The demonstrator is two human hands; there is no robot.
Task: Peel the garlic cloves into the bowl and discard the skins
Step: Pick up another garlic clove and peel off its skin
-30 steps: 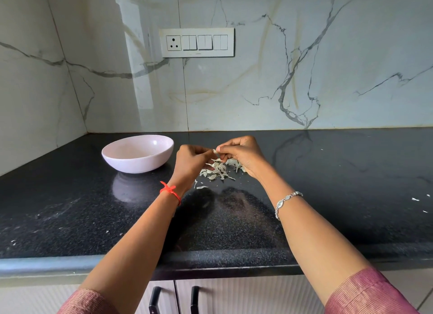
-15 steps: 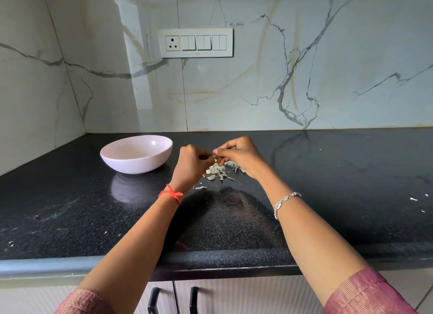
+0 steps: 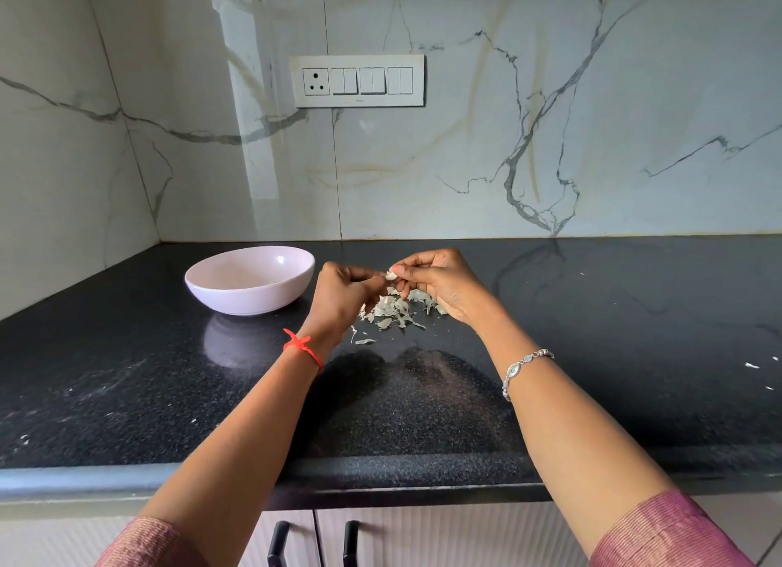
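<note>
Black speckled granite countertop (image 3: 592, 355), with a person's two hands meeting above a small heap of papery garlic skins (image 3: 393, 310). The left hand (image 3: 343, 302) and right hand (image 3: 444, 289) both have their fingers curled, and the fingertips pinch one pale garlic clove (image 3: 391, 275) between them. Over the last second the hands have hardly shifted, though a little more bare white now shows at the fingertips. That suggests the skin is coming away but the peeling is unfinished. A pale pink bowl (image 3: 254, 302) waits just left of the hands, and no cloves show in the part of it I can see.
</note>
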